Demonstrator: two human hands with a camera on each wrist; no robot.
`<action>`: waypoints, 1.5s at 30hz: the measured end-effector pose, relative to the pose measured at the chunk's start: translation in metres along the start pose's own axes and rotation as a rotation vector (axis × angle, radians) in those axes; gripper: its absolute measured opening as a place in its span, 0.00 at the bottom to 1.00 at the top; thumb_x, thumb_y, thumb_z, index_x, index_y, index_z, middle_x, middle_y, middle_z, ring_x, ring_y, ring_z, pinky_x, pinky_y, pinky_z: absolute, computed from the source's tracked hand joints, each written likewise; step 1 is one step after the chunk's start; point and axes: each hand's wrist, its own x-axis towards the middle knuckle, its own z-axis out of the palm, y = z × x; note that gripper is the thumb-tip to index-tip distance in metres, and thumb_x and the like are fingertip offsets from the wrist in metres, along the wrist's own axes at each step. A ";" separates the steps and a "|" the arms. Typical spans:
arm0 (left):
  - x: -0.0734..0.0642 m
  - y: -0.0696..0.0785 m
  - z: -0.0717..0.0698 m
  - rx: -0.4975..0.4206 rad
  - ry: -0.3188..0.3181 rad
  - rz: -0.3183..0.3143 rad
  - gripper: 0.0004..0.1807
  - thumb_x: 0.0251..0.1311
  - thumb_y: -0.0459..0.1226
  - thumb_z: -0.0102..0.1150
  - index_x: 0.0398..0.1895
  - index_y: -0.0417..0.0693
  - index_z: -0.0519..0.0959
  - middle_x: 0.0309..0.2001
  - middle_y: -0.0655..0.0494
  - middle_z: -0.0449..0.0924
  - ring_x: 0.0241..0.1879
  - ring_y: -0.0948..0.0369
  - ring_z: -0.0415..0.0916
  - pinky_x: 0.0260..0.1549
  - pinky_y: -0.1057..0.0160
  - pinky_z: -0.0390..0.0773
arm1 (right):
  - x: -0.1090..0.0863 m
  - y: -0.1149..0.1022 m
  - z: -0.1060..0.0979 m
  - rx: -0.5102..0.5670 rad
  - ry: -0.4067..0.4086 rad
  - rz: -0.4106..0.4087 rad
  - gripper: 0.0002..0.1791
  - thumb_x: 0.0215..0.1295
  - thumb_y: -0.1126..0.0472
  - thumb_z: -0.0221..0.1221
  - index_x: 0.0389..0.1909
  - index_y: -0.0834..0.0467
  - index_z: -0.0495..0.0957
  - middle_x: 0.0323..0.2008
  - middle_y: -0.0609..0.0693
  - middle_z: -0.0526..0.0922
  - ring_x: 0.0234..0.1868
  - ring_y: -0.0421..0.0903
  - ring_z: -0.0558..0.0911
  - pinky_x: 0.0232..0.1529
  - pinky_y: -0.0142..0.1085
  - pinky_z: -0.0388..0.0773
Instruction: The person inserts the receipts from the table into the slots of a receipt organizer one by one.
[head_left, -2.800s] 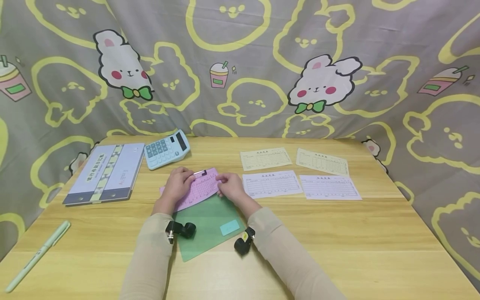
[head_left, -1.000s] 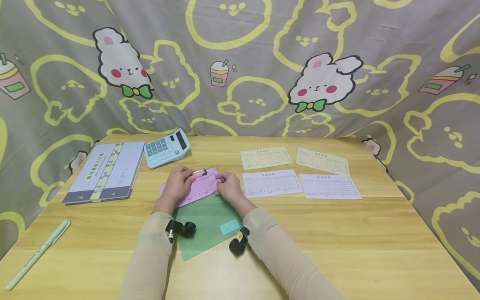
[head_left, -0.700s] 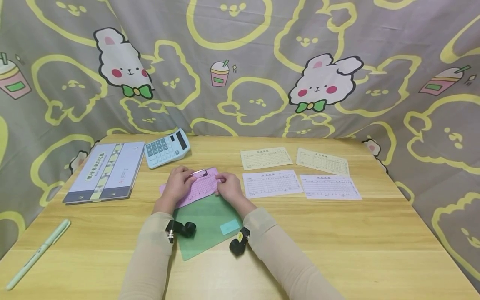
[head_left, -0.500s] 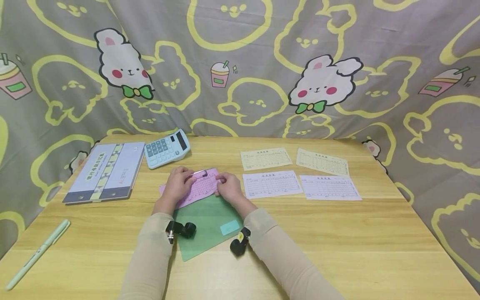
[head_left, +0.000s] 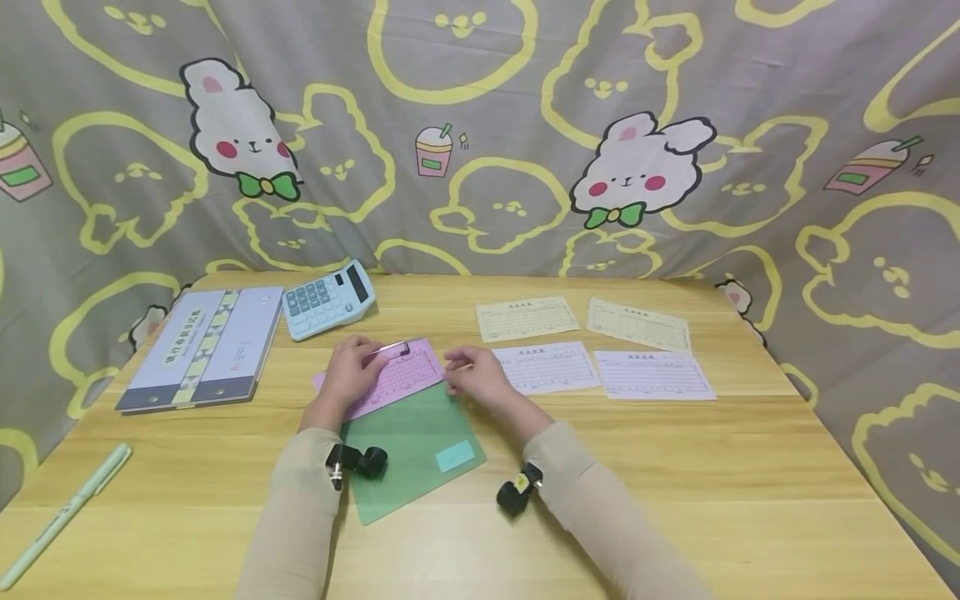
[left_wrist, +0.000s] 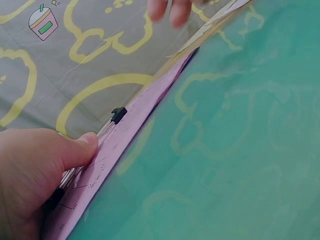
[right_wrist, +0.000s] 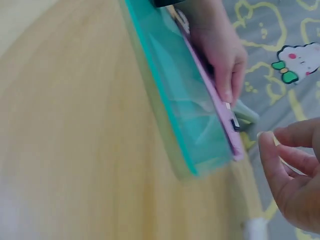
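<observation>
A green clipboard (head_left: pixel 405 437) lies tilted on the table, with a pink printed slip (head_left: pixel 408 372) across its top end. My left hand (head_left: pixel 348 375) holds the metal clip (head_left: pixel 392 347) there. In the left wrist view the thumb (left_wrist: pixel 82 149) presses on the wire near its black end; the other fingers are hidden. Just off the slip's right corner is my right hand (head_left: pixel 480 377), apart from the board. In the right wrist view its thumb and fingers (right_wrist: pixel 272 167) are loosely bent, with nothing seen between them. A turquoise label (head_left: pixel 455 456) sits on the board's lower right.
To the right lie two cream slips (head_left: pixel 527 318) and two white slips (head_left: pixel 655 375). A light blue calculator (head_left: pixel 328 300) and a blue ledger book (head_left: pixel 202 348) stand back left. A pale green pen (head_left: pixel 67 517) lies front left. A patterned curtain (head_left: pixel 510 208) hangs behind the table.
My right hand has let go of the pink slip's right edge and moved a little to the right. The left hand stays at the clip.
</observation>
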 end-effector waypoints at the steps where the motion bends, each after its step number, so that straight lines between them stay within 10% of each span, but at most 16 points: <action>1: 0.000 0.000 0.000 -0.004 0.001 0.000 0.17 0.53 0.35 0.55 0.45 0.32 0.74 0.43 0.41 0.69 0.46 0.46 0.61 0.48 0.50 0.58 | -0.003 -0.001 -0.005 -0.011 -0.008 -0.017 0.18 0.49 0.75 0.55 0.45 0.70 0.70 0.34 0.57 0.75 0.27 0.47 0.77 0.29 0.34 0.76; 19: 0.000 0.001 0.001 -0.019 -0.009 -0.011 0.18 0.54 0.35 0.54 0.46 0.32 0.73 0.44 0.40 0.68 0.46 0.46 0.61 0.48 0.50 0.58 | -0.069 0.016 -0.151 -0.241 0.114 -0.234 0.19 0.52 0.70 0.57 0.47 0.71 0.69 0.36 0.63 0.76 0.32 0.48 0.76 0.31 0.35 0.74; 28: 0.000 0.000 0.001 -0.034 -0.017 -0.035 0.18 0.54 0.36 0.53 0.46 0.34 0.73 0.45 0.41 0.67 0.47 0.46 0.60 0.48 0.50 0.58 | -0.091 0.046 -0.221 -0.366 0.333 -0.206 0.19 0.56 0.63 0.56 0.47 0.69 0.70 0.37 0.61 0.76 0.34 0.34 0.73 0.33 0.23 0.68; 36: -0.001 -0.001 0.002 -0.045 -0.027 -0.051 0.18 0.55 0.37 0.53 0.47 0.35 0.73 0.45 0.42 0.67 0.47 0.47 0.60 0.48 0.50 0.59 | -0.099 0.069 -0.264 -0.012 0.437 0.013 0.27 0.54 0.62 0.58 0.53 0.69 0.63 0.34 0.43 0.73 0.35 0.36 0.71 0.37 0.24 0.69; 41: -0.001 -0.001 0.001 -0.041 -0.026 -0.057 0.18 0.55 0.38 0.53 0.47 0.35 0.73 0.45 0.42 0.67 0.47 0.48 0.60 0.48 0.51 0.59 | -0.099 0.078 -0.283 -0.217 0.513 0.000 0.27 0.55 0.58 0.57 0.51 0.70 0.64 0.28 0.33 0.72 0.32 0.30 0.70 0.34 0.20 0.64; 45: -0.001 -0.002 0.002 -0.041 -0.030 -0.061 0.18 0.55 0.37 0.53 0.47 0.35 0.73 0.45 0.42 0.67 0.47 0.48 0.60 0.48 0.51 0.59 | -0.100 0.084 -0.290 -0.325 0.540 0.032 0.27 0.56 0.57 0.56 0.51 0.71 0.65 0.36 0.47 0.74 0.35 0.34 0.69 0.35 0.22 0.63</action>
